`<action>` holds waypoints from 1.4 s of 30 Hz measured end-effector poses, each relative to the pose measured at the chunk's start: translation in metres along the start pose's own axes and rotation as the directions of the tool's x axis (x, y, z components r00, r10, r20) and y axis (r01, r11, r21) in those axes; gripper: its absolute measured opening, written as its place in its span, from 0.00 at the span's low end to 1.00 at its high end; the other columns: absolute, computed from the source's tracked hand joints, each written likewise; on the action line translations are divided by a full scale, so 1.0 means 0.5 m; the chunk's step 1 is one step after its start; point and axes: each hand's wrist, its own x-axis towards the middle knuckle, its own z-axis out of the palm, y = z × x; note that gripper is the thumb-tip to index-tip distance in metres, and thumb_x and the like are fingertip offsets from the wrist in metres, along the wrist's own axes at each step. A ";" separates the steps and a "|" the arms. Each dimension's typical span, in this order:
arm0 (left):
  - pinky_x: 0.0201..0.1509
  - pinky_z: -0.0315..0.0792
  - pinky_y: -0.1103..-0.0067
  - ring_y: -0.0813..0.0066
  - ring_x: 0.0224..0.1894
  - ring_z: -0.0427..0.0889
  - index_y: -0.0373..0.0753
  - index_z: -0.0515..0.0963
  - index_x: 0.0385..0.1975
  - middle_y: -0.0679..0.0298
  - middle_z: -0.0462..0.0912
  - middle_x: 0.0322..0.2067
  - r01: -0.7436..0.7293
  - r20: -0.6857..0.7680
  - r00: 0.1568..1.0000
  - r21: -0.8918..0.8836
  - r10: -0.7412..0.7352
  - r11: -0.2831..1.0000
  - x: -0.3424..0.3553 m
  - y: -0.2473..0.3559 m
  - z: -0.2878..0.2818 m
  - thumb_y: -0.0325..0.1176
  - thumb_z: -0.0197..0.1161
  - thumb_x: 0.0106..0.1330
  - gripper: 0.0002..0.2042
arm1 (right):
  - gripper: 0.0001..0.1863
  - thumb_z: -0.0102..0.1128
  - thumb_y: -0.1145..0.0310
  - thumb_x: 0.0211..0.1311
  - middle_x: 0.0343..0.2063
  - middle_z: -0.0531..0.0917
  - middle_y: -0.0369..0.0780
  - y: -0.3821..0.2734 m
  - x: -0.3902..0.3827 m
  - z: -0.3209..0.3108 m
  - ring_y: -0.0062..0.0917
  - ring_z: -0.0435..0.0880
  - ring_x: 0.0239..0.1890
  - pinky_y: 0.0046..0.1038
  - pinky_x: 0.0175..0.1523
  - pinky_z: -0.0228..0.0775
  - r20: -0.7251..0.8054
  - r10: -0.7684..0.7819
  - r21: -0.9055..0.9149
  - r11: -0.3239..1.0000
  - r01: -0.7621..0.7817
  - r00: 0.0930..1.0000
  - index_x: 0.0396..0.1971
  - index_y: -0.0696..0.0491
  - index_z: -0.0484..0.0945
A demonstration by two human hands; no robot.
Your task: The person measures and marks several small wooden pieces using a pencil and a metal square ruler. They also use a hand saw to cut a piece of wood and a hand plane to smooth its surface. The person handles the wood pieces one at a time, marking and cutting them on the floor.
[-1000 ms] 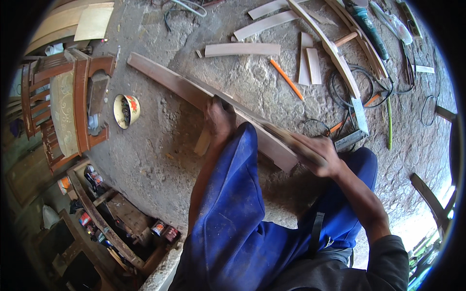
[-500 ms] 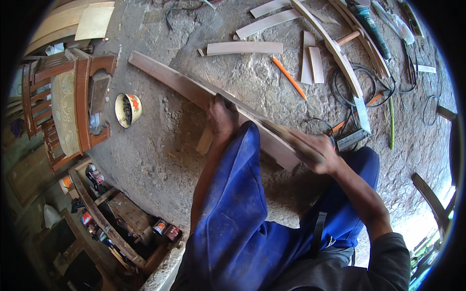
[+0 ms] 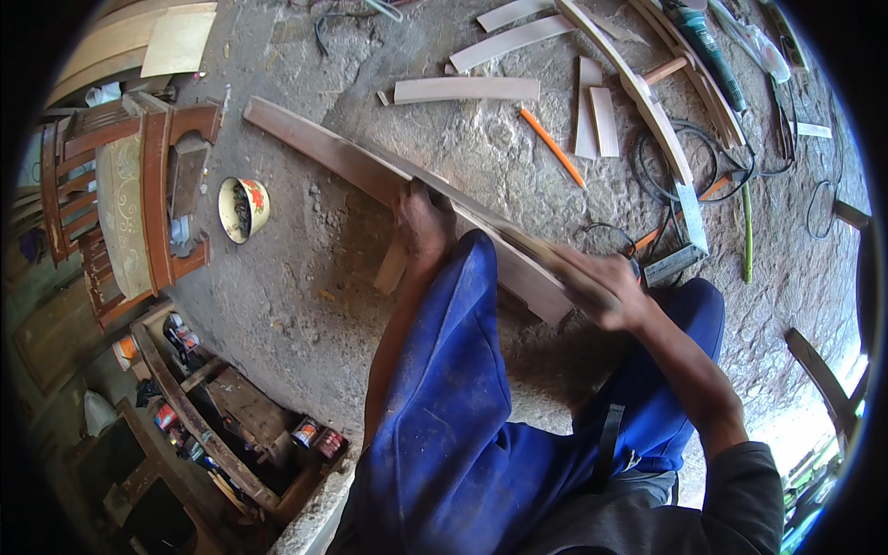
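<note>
Hands, two in all, are gripping one board and one tool. The left hand [image 3: 425, 227] is grasping the wooden board [image 3: 342, 165] near its middle, with the fingers curling over its upper edge. The right hand [image 3: 615, 291] is clenching a long narrow hand tool [image 3: 541, 254] by the board's right end; that tool is lying along the board's upper edge, and blur is hiding its exact kind. The board is slanting in front of the person, and one knee in blue trousers [image 3: 439, 342] is apparently bracing it.

The left fingers are sitting in line with the tool's forward end, so an overrun could be scraping the knuckles. No clamp is showing; with only a hand and apparently a knee steadying it, the board could be twisting or sliding under uneven pressure, and the tool could then be skidding off the narrow edge, gouging the board's face or catching the knee.

Farther out, beyond the board, five short wooden strips [image 3: 467, 90], one small offcut [image 3: 382, 98] and one orange pencil [image 3: 552, 148] are lying on the floor. Beyond the board's right end, at least two long curved wooden pieces [image 3: 647, 116], one angle grinder [image 3: 708, 55], one metal square [image 3: 691, 222] and one green stick [image 3: 746, 236] are resting. Left of the board, one flowered bowl [image 3: 262, 217] is holding dark bits, too small to count.
</note>
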 end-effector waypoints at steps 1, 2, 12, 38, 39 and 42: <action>0.53 0.74 0.52 0.39 0.51 0.78 0.33 0.78 0.43 0.46 0.80 0.43 -0.022 -0.012 1.000 -0.004 0.022 1.000 0.002 0.001 -0.002 0.32 0.61 0.62 0.12 | 0.35 0.67 0.68 0.56 0.51 0.85 0.51 0.023 0.042 0.024 0.39 0.89 0.36 0.35 0.43 0.82 0.061 0.068 0.057 0.996 -0.071 0.996 0.67 0.55 0.71; 0.53 0.74 0.51 0.39 0.51 0.78 0.33 0.78 0.43 0.47 0.80 0.44 -0.036 -0.019 0.999 -0.019 0.035 0.999 0.004 0.002 -0.004 0.32 0.61 0.62 0.12 | 0.34 0.67 0.69 0.58 0.52 0.84 0.50 0.035 0.069 0.043 0.39 0.88 0.37 0.34 0.43 0.82 0.096 0.098 0.132 0.985 -0.111 0.991 0.66 0.56 0.72; 0.54 0.74 0.51 0.39 0.52 0.77 0.34 0.79 0.42 0.47 0.80 0.44 0.046 0.034 0.998 -0.015 -0.045 0.999 0.000 0.001 0.004 0.31 0.63 0.61 0.12 | 0.36 0.65 0.64 0.60 0.51 0.84 0.52 -0.037 -0.079 -0.057 0.43 0.88 0.34 0.38 0.43 0.82 -0.041 -0.163 -0.128 0.979 0.156 0.986 0.70 0.53 0.68; 0.54 0.75 0.52 0.40 0.55 0.76 0.36 0.78 0.46 0.47 0.79 0.47 0.068 0.041 0.997 0.021 -0.068 0.997 0.002 0.016 -0.012 0.34 0.63 0.63 0.14 | 0.34 0.65 0.67 0.59 0.57 0.81 0.50 -0.007 -0.008 -0.005 0.44 0.88 0.37 0.36 0.44 0.83 0.018 -0.013 -0.038 0.999 0.014 1.000 0.68 0.53 0.70; 0.54 0.75 0.52 0.39 0.54 0.77 0.35 0.78 0.46 0.47 0.79 0.47 0.065 0.053 0.996 0.016 -0.066 0.998 -0.002 0.013 -0.008 0.34 0.63 0.63 0.14 | 0.33 0.65 0.69 0.58 0.58 0.81 0.49 -0.020 -0.040 -0.031 0.42 0.89 0.38 0.35 0.44 0.83 0.029 -0.039 -0.065 0.997 0.041 0.999 0.66 0.54 0.72; 0.54 0.74 0.51 0.38 0.53 0.77 0.33 0.77 0.47 0.45 0.79 0.46 0.012 0.035 0.999 0.005 -0.012 1.000 0.001 -0.001 -0.001 0.35 0.62 0.63 0.15 | 0.32 0.66 0.72 0.55 0.59 0.81 0.47 -0.029 -0.074 -0.055 0.40 0.89 0.39 0.34 0.43 0.82 0.045 -0.072 -0.108 0.991 0.077 0.996 0.63 0.55 0.75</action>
